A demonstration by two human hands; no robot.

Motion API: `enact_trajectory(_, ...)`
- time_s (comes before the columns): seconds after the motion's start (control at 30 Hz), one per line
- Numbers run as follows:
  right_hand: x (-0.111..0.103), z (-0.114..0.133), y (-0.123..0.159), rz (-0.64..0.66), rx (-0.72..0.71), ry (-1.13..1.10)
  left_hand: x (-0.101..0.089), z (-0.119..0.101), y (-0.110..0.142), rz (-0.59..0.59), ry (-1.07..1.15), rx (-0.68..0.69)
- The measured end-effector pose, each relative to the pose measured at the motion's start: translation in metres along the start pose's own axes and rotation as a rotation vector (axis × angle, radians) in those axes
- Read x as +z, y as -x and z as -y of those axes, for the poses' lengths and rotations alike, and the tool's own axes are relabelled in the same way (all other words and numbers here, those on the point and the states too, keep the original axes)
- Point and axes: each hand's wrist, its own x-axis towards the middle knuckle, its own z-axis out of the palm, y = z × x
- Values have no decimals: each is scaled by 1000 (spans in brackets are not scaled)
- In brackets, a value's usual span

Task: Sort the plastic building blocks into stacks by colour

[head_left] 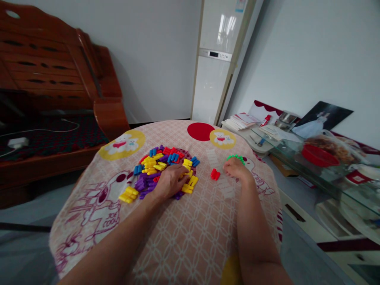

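Note:
A pile of plastic toy pieces (154, 166) in yellow, purple, blue and red lies on the round table. My left hand (172, 180) rests over its right side, fingers bent and slightly apart, touching yellow pieces (187, 188). Farther right, my right hand (236, 168) is closed with its fingertips low over the cloth; whatever is in them is hidden. Just beyond its knuckles sit several small green pieces (236, 157), partly covered by the hand. A red piece (215, 174) lies on the cloth between my two hands, nearer the right one.
A patterned pink tablecloth (178, 237) covers the table. At right stands a glass-topped cabinet (285, 154) bearing papers (242, 120), a red bowl (320, 154) and a metal container (286, 118). A wooden bench (107, 107) is at left, and a tall white appliance (212, 79) stands behind.

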Motion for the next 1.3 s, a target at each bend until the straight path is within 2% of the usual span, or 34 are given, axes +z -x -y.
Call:
enact_trajectory(0.13,4,8,-2,40,-54,-80,8,-26,2,72,-43,172)
enact_trajectory(0.23,8,19,-2,79,-93,-160,15,-34,3,141,-132,224)
enact_trajectory(0.33,15,34,-2,148,-172,-204,18,-25,3,150,-187,134)
enact_trajectory(0.4,21,44,-3,143,-234,-155,15,-13,2,140,-209,39)
enact_trajectory(0.5,27,57,-3,116,-314,-55,4,5,1,111,-252,-71)
enact_trajectory(0.6,32,61,-5,171,-369,-58,-10,18,2,58,-284,-137)
enact_trajectory(0.7,39,57,-12,110,-323,-225,-20,26,2,-2,-313,-186)
enact_trajectory(0.8,51,51,-23,-65,-189,-484,-24,26,1,-80,-319,-233)
enact_trajectory(0.9,61,46,-31,-268,-55,-534,-15,15,-3,-104,-165,-167)
enact_trajectory(0.97,62,43,-32,-317,-16,-446,-3,3,-8,-51,-51,-65)
enact_trajectory(1.07,56,41,-29,-282,-84,-293,17,-15,-16,94,-58,52)
enact_trajectory(1.13,52,39,-26,-243,-176,-210,28,-20,-25,167,-145,61)
enact_trajectory(1.3,48,35,-26,-179,-242,-118,37,-8,-49,187,-328,9)
